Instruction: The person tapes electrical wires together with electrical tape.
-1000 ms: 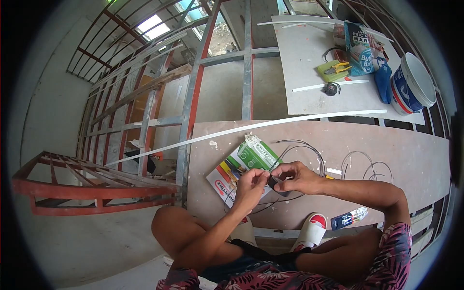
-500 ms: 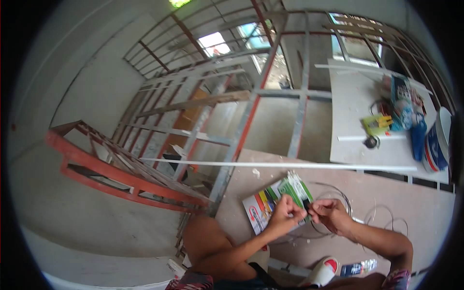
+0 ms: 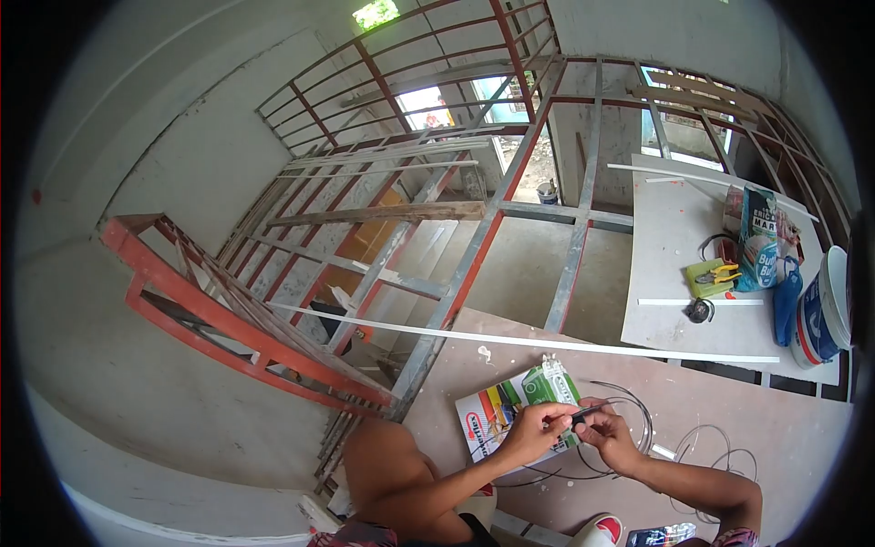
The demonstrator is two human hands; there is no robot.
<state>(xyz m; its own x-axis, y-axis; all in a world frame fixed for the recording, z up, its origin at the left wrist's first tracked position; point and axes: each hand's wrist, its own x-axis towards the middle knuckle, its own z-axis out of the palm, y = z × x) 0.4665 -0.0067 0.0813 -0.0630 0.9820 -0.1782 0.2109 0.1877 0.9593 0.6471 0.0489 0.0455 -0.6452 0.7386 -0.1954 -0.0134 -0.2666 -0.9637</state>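
Note:
My left hand (image 3: 536,432) and my right hand (image 3: 609,439) meet over a printed carton (image 3: 478,421), fingers pinched together. A thin black wire (image 3: 645,401) curves in a loose loop around my right hand and runs in between the fingers. A small dark piece shows between my fingertips, too small to make out. White connectors (image 3: 552,366) lie on the far end of the carton. Further right on the board, another thin wire coil (image 3: 740,456) lies near my right forearm.
A pinkish board (image 3: 629,372) spans the red and grey metal frame (image 3: 481,244), which has open gaps. A long white strip (image 3: 510,340) crosses it. On a white panel (image 3: 656,251) stand a bucket (image 3: 816,319), bags and yellow-handled pliers (image 3: 722,274). A phone-like object (image 3: 663,536) lies near me.
The view has tilted up, so the scene sits lower. My hands have drawn closer together, and the fingertips now meet at the wire above the carton.

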